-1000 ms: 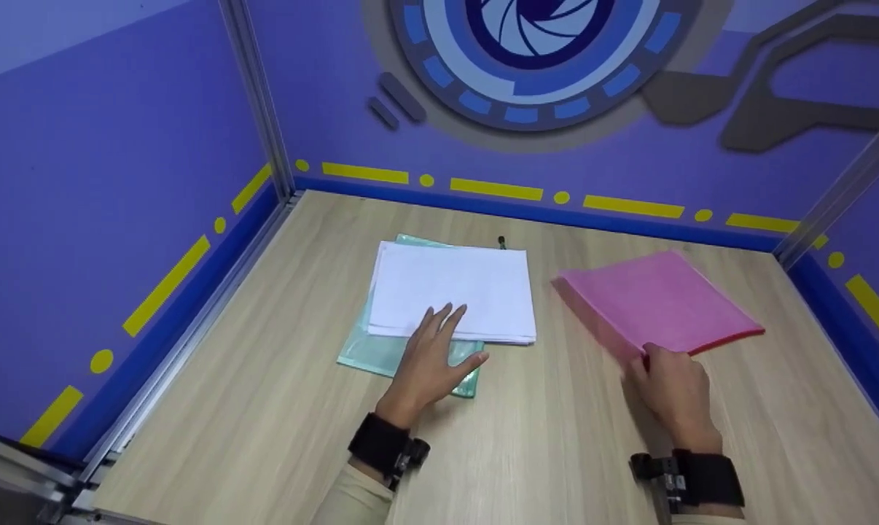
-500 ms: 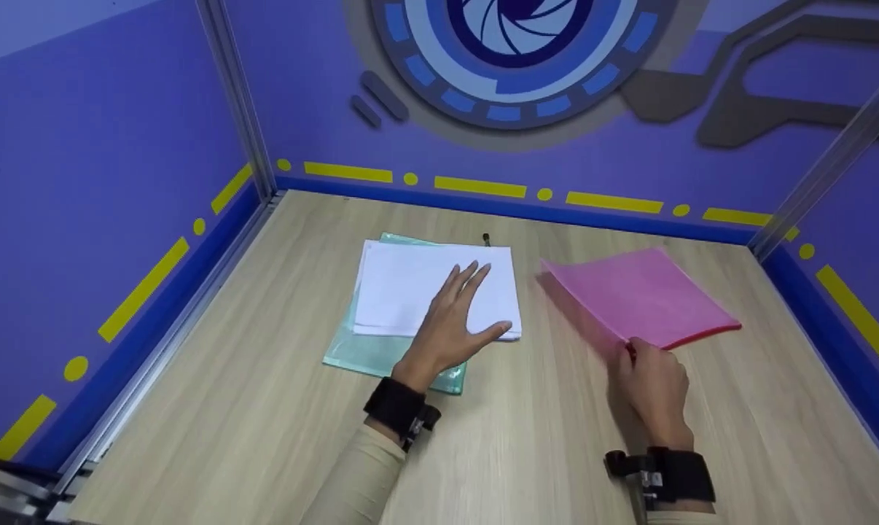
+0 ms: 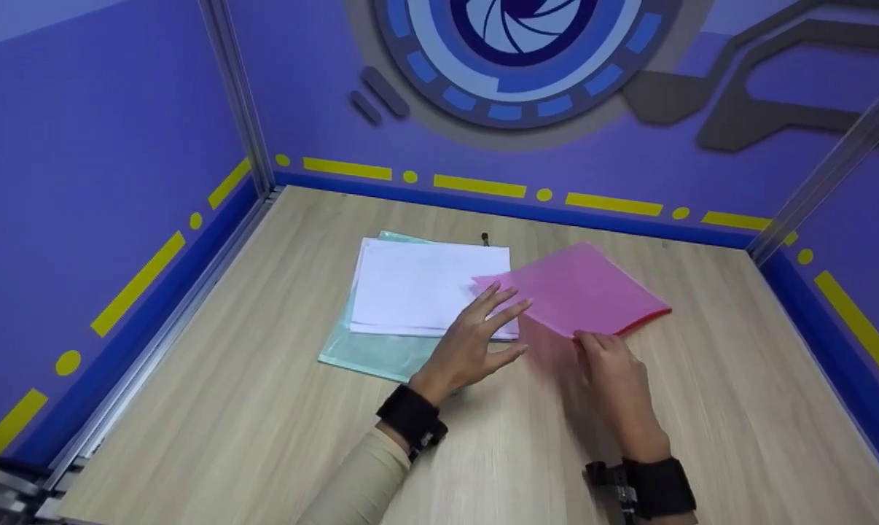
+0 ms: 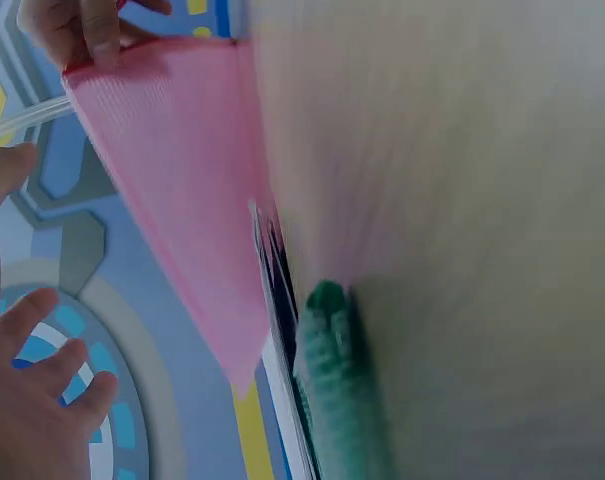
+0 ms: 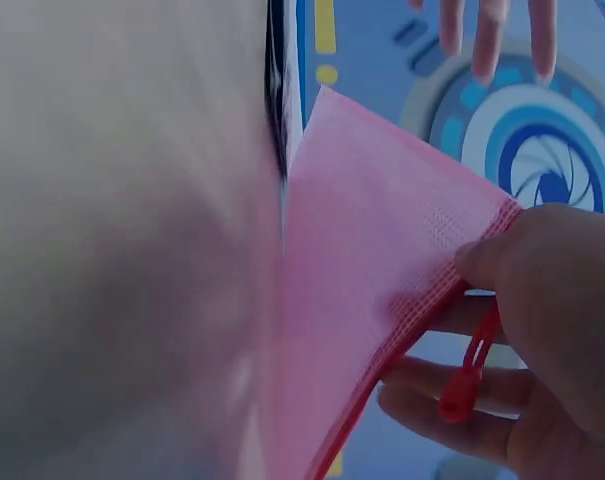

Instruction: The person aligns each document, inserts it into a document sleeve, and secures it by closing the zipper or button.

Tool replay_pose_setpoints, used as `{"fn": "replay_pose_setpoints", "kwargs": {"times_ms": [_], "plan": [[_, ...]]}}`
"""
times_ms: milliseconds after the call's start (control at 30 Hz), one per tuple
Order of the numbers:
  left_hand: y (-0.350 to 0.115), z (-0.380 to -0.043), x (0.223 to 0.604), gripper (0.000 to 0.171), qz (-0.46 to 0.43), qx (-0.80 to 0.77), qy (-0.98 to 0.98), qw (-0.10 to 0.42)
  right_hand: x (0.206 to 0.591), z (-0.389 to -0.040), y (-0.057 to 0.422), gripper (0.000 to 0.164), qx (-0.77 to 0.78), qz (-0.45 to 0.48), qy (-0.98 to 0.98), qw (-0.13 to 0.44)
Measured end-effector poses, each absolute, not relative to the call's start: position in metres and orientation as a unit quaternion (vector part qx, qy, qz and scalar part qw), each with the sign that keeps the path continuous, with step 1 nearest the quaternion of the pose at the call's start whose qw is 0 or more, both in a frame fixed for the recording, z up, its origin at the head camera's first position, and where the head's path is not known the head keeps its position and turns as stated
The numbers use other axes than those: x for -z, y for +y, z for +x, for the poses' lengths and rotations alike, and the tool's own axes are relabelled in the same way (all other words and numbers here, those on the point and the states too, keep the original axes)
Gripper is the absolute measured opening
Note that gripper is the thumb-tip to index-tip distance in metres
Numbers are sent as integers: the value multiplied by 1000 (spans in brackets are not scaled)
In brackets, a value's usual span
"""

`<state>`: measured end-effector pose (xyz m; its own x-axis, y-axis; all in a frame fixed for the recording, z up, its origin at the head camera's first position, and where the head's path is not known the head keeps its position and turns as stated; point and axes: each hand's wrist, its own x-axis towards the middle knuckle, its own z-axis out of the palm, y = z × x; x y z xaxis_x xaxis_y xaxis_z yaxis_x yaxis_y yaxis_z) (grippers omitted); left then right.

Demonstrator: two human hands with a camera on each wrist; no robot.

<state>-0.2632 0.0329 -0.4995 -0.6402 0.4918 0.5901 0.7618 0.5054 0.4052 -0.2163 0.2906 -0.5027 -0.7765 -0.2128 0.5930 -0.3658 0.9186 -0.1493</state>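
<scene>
One pink mesh pouch (image 3: pixel 585 292), near edge raised above the bench (image 3: pixel 264 306), left corner over the right edge of the white papers (image 3: pixel 417 284); right hand (image 3: pixel 614 368), pinching that near edge; left hand (image 3: pixel 472 339), fingers spread, by the left corner, whether touching I cannot tell; green folder (image 3: pixel 377 354), beneath the papers.

I see purple walls (image 3: pixel 315 80) left, right and far around a wooden table (image 3: pixel 738 408), posts (image 3: pixel 237 95) at its far corners.
</scene>
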Motion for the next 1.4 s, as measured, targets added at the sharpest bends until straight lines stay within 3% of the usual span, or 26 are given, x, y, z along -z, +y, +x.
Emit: {"fn": "replay_pose_setpoints", "kwargs": {"times_ms": [300, 467, 733, 1067, 1167, 1400], "plan": [[41, -250, 498, 52, -404, 226, -868, 180, 504, -212, 260, 25, -105, 265, -895, 342], [46, -247, 499, 50, -400, 177, -883, 170, 509, -208, 251, 26, -118, 284, -894, 326], [42, -251, 508, 40, -391, 223, -884, 131, 514, -204, 244, 27, -120, 287, -904, 294], [33, -249, 511, 32, -374, 258, -885, 98, 504, -198, 240, 20, -172, 321, -877, 313], [31, -250, 511, 29, -367, 274, -884, 94, 501, -194, 239, 14, -192, 310, -888, 281], [30, -252, 507, 36, -357, 280, -885, 103, 497, -195, 241, 18, -289, 307, -887, 189]]}}
